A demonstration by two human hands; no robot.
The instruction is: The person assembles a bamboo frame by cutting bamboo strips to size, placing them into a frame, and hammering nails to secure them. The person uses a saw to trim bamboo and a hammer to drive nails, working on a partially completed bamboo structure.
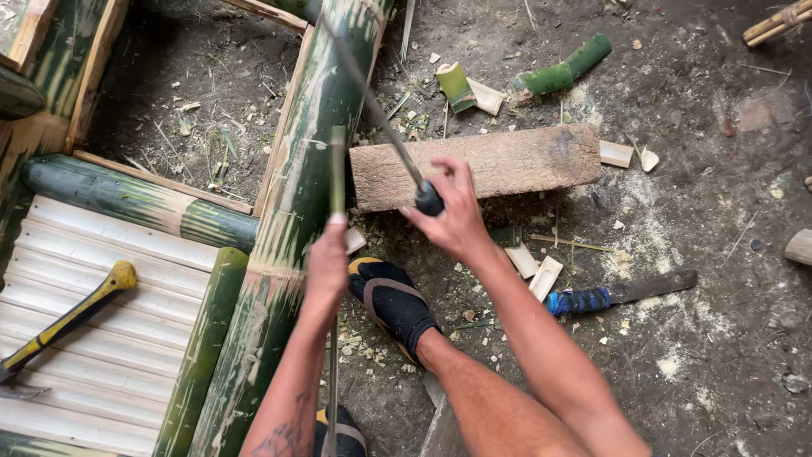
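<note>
Hands work at the frame's centre: the left hand (327,264) pinches a thin green bamboo strip (337,173) upright, and the right hand (452,211) is clenched round a long dark-handled blade (372,106). Judging by the closeness, a glancing blade could slip off the strip into the left fingers or the sandalled foot (393,300) below.

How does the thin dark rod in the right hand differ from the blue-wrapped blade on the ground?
The thin dark metal rod is gripped in the right hand and slants over the large green bamboo pole; the flat blade with blue-wrapped handle lies untouched on the dirt. The rod is long and slim with a dark knob at the grip; the blade is shorter and broader. Both look like hand tools.
</note>
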